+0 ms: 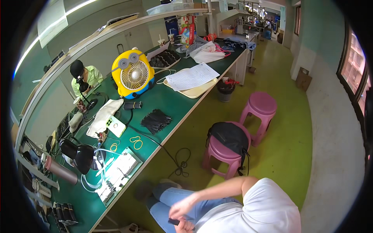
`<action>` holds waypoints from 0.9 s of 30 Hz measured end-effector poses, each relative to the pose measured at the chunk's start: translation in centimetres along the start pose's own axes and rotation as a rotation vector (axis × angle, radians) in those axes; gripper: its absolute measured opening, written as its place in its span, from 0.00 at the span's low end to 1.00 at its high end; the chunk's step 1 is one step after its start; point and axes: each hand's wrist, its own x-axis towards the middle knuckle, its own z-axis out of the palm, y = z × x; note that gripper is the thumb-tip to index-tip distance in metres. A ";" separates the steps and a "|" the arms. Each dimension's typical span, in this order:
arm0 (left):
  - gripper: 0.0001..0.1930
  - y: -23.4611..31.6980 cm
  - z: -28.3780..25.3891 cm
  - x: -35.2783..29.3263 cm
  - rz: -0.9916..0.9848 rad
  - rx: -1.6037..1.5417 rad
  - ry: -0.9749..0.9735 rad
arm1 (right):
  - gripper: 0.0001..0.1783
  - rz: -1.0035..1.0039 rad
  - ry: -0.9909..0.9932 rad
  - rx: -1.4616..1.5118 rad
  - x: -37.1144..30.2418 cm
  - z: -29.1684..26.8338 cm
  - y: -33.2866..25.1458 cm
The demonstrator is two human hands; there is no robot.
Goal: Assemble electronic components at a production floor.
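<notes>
I have both hands in view over the blue-jeaned lap, well apart from the green-topped table (176,110). The left hand (185,226) is closed around a small, flat black piece (173,221), one end poking out past the fingers. The right hand (182,209) is loosely curled just above it in my view (blurred, so I can't tell whether it grips anything). On the table, I see a loose heap of thin black strips (155,121), yellow rubber bands (136,142) and a white metal fixture (118,174) with clear tubing, lit beside a glossy black desk lamp (82,157). A yellow-and-blue goggle-eyed fan (135,75) stands farther along.
</notes>
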 end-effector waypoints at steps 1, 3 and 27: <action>0.04 0.0 0.3 -0.1 0.018 0.066 0.024 | 0.18 0.112 -0.021 0.192 -0.6 1.5 -0.2; 0.05 0.2 -0.8 0.7 0.017 0.051 -0.144 | 0.19 0.224 -0.040 0.385 -0.5 3.1 0.5; 0.09 -1.9 -4.2 3.2 0.213 0.415 -0.161 | 0.21 0.415 -0.399 -0.526 2.5 0.9 -2.8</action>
